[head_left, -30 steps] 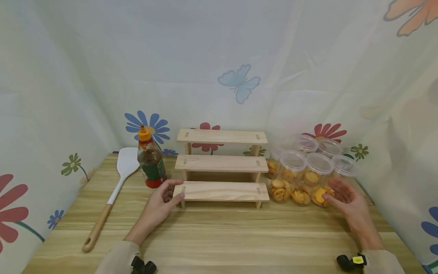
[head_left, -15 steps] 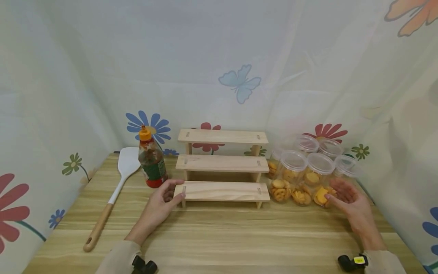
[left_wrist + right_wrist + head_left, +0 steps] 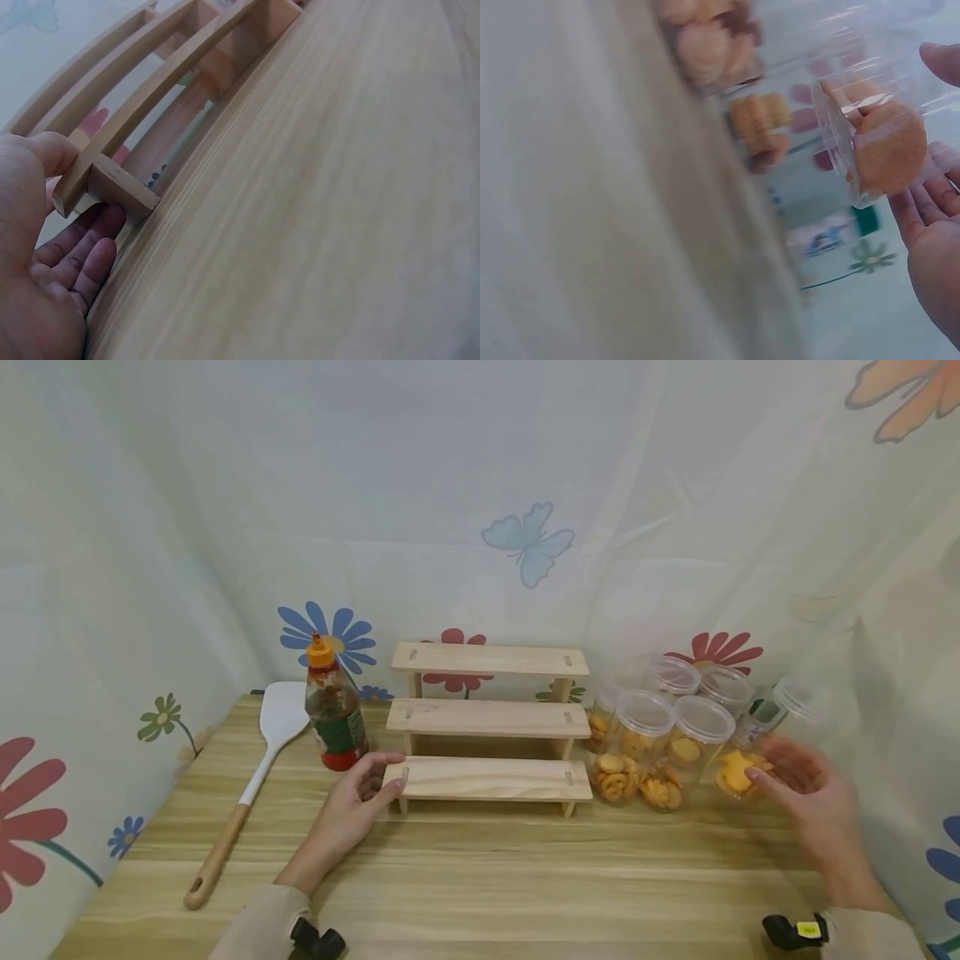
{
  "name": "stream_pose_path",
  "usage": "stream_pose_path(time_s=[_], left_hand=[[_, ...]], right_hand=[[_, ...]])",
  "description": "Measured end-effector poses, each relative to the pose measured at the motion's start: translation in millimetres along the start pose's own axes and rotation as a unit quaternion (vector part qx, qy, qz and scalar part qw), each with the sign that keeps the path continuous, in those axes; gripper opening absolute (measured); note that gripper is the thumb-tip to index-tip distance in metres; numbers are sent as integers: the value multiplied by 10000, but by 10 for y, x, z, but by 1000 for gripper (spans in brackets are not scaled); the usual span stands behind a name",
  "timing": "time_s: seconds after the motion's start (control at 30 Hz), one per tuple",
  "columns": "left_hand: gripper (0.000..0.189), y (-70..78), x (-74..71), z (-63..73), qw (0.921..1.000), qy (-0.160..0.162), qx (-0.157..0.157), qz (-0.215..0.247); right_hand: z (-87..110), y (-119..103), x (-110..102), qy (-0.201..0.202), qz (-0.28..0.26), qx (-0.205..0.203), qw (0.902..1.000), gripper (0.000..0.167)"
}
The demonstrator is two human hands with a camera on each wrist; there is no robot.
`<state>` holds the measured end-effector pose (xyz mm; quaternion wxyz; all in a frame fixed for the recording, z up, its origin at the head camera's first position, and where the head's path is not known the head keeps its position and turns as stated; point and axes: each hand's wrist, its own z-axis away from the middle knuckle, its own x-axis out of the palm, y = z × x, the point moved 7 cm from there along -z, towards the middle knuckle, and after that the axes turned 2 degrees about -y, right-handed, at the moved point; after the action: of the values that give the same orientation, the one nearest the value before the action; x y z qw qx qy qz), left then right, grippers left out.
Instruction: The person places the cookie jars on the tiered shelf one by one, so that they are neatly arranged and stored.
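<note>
A three-tier wooden display stand (image 3: 487, 718) stands mid-table. My left hand (image 3: 358, 802) holds the left end of its lowest step; in the left wrist view, the thumb side meets the step (image 3: 135, 109) and the other fingers (image 3: 97, 262) lie by its leg. On the right, my right hand (image 3: 813, 797) grips a clear lidded jar (image 3: 798, 702) with yellow-orange cookies in the bottom. The right wrist view has this jar (image 3: 889, 150) raised off the table between thumb and fingers.
Several similar jars (image 3: 645, 718) of cookies are grouped right of the stand. Behind the held jar, a small bottle with a green-and-white label (image 3: 759, 714) shows partly. At left are a sauce bottle (image 3: 333, 714) and a white spatula (image 3: 283, 710) with a wooden handle.
My right hand has lifted the jar from the group and carried it to the right, uncovering the labelled bottle behind. My left hand has stayed on the stand.
</note>
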<state>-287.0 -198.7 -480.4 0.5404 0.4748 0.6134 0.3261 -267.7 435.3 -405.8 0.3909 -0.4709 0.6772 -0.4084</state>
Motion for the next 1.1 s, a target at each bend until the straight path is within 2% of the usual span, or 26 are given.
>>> stream_pose_path(time_s=[0.13, 0.2, 0.37, 0.43, 0.57, 0.6, 0.7, 0.8, 0.93, 1.1], left_hand=[[37, 8, 3, 1, 10000, -9, -19, 0], [37, 9, 6, -1, 10000, -8, -29, 6], [37, 3, 11, -4, 10000, -6, 5, -2], [37, 0, 12, -4, 10000, -11, 17, -18], [37, -4, 5, -5, 10000, 18, 27, -62], [37, -6, 5, -6, 10000, 22, 22, -61], [37, -20, -9, -7, 10000, 34, 19, -70], [38, -30, -17, -9, 10000, 22, 14, -65], [38, -27, -12, -8, 10000, -8, 27, -49], [36, -33, 4, -15, 10000, -34, 38, -38]], right_hand=[[-35, -278, -74, 117, 519, -159, 9985, 43], [-54, -421, -101, 90, 556, -276, 9980, 43], [-99, -748, -124, -129, -14, -731, 9972, 45], [-120, -859, -132, -77, 46, -879, 9961, 50], [-178, -1022, -122, 152, 688, -900, 9934, 57], [-198, -1056, -106, 137, 698, -894, 9935, 58], [-273, -1142, -4, 8, 599, -894, 9942, 59], [-361, -1231, 137, -270, -129, -998, 9946, 57], [-460, -1320, 338, -502, -586, -962, 9924, 54], [-560, -1411, 632, -722, -459, -860, 9926, 53]])
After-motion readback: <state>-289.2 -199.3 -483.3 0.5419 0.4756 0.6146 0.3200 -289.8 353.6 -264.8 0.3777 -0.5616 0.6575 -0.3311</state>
